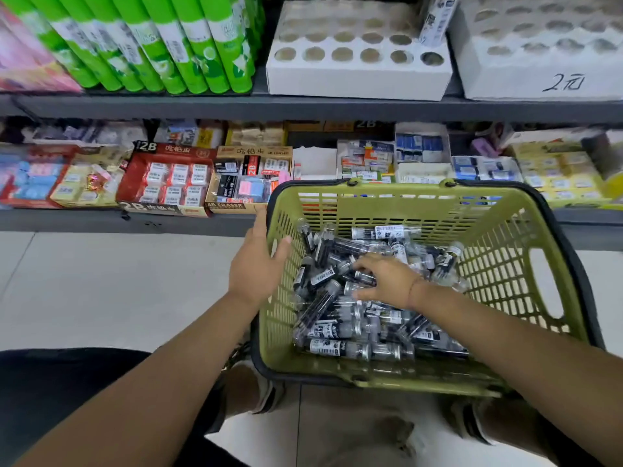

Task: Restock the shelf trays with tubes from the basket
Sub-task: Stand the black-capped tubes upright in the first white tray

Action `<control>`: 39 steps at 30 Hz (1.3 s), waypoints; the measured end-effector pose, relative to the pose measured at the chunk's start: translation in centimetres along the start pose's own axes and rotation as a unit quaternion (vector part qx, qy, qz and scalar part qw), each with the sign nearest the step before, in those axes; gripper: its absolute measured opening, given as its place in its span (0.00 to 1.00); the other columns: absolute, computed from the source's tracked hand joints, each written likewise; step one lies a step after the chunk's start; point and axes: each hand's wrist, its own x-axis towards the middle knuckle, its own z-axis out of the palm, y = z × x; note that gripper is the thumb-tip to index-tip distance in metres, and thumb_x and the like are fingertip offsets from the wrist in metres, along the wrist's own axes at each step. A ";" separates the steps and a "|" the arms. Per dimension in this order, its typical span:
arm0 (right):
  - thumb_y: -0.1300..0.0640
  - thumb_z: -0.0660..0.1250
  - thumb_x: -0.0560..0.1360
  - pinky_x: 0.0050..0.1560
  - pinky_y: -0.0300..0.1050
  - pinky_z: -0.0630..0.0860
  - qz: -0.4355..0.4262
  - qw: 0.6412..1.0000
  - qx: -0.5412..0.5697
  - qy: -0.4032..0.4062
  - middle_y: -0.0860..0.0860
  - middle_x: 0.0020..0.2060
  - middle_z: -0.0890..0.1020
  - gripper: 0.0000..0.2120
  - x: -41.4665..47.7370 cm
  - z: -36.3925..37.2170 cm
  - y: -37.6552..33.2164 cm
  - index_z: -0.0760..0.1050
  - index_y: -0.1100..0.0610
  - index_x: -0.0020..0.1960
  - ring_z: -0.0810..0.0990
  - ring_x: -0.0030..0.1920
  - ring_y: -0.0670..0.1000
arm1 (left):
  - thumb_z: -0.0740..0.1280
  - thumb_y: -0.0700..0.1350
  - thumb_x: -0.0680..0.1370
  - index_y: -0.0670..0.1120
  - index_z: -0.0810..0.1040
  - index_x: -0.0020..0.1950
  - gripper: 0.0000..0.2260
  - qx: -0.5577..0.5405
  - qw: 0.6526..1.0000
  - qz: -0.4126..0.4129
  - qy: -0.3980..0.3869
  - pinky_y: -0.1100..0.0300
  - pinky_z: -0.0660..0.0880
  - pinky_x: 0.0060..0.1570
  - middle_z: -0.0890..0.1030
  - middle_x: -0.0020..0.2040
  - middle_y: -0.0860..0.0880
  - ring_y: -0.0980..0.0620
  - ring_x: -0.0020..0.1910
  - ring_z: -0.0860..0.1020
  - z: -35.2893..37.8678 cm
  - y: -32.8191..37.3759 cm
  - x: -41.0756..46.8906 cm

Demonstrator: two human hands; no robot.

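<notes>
Right grip is spread wide, its fingers splayed and lying on the heap of tubes inside the green basket; I cannot see that it has closed round any one of them. Left grip rests loosely against the basket's left rim, fingers nearly straight, steadying rather than clamping. The tubes are small clear cylinders with silvery caps and paper labels, piled crosswise on the basket floor. I judge them light and rigid but smooth, likely to roll or slip, so I would pinch one across the labelled middle, leaving an end free to drop into a hole. Above, on the upper shelf, a white tray shows rows of round holes, nearly all empty, with one upright tube at its back right; a second tray sits just beside it.
</notes>
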 end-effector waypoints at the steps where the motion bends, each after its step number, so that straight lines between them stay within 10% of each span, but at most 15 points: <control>1: 0.41 0.69 0.70 0.65 0.49 0.70 -0.015 1.000 -0.010 -0.002 0.51 0.67 0.70 0.31 0.5 0.7 -0.4 0.66 0.50 0.69 0.71 0.64 0.52 | 0.58 0.55 0.82 0.52 0.45 0.80 0.32 -0.005 1.000 -0.001 0.007 0.50 0.73 0.58 0.67 0.75 0.46 0.43 0.68 0.72 0.0 -0.1 0.1; 12: 0.44 0.71 0.69 0.67 0.49 0.59 -0.094 0.986 -0.119 -0.073 0.48 0.64 0.74 0.28 5.1 4.5 -4.2 0.70 0.49 0.66 0.69 0.64 0.52 | 0.58 0.56 0.82 0.53 0.46 0.80 0.31 0.002 1.000 -0.004 0.017 0.57 0.72 0.47 0.75 0.69 0.46 0.44 0.57 0.78 0.6 -0.9 0.9; 17: 0.51 0.75 0.68 0.50 0.41 0.72 -0.054 0.991 0.099 -0.071 0.49 0.50 0.79 0.17 4.0 2.1 -2.5 0.76 0.54 0.53 0.77 0.50 0.45 | 0.57 0.57 0.81 0.52 0.48 0.80 0.31 0.004 1.000 -0.008 0.006 0.53 0.74 0.55 0.70 0.72 0.44 0.43 0.63 0.75 0.7 -0.9 0.9; 22: 0.55 0.74 0.69 0.42 0.34 0.71 -0.070 0.964 0.256 0.000 0.44 0.42 0.80 0.09 1.6 -3.3 -2.9 0.78 0.54 0.48 0.77 0.36 0.34 | 0.56 0.68 0.76 0.48 0.43 0.80 0.41 0.202 0.959 0.193 -0.047 0.48 0.43 0.75 0.50 0.80 0.46 0.46 0.79 0.49 0.1 1.5 0.1; 25: 0.58 0.71 0.71 0.34 0.34 0.75 -0.085 0.921 0.379 -0.016 0.51 0.36 0.80 0.07 0.2 -5.6 -4.1 0.77 0.56 0.48 0.78 0.31 0.41 | 0.67 0.61 0.75 0.52 0.50 0.79 0.39 -0.002 0.956 0.132 -0.261 0.50 0.69 0.67 0.73 0.70 0.46 0.44 0.67 0.72 1.1 3.0 -0.9; 28: 0.55 0.67 0.70 0.45 0.39 0.80 -0.072 0.849 0.522 -0.033 0.56 0.43 0.80 0.13 -0.6 -6.2 -3.9 0.73 0.60 0.52 0.81 0.41 0.49 | 0.69 0.50 0.78 0.49 0.70 0.61 0.15 -0.084 0.967 0.103 -0.219 0.59 0.74 0.43 0.79 0.48 0.53 0.51 0.47 0.78 1.4 3.1 -1.0; 33: 0.40 0.70 0.67 0.67 0.51 0.70 -0.004 0.957 0.276 -0.091 0.50 0.63 0.75 0.27 -1.1 -0.6 -1.1 0.70 0.50 0.61 0.74 0.62 0.49 | 0.65 0.51 0.80 0.50 0.69 0.44 0.08 -0.168 0.982 0.043 -0.070 0.66 0.72 0.35 0.70 0.34 0.54 0.50 0.38 0.76 -0.8 3.1 0.0; 39: 0.44 0.72 0.69 0.73 0.45 0.54 -0.025 0.986 0.091 -0.138 0.50 0.74 0.58 0.39 -1.9 4.5 -1.7 0.57 0.48 0.75 0.57 0.74 0.52 | 0.63 0.52 0.80 0.49 0.70 0.49 0.08 -0.155 0.984 0.035 -0.078 0.71 0.70 0.29 0.72 0.33 0.52 0.51 0.33 0.76 -1.1 3.3 0.0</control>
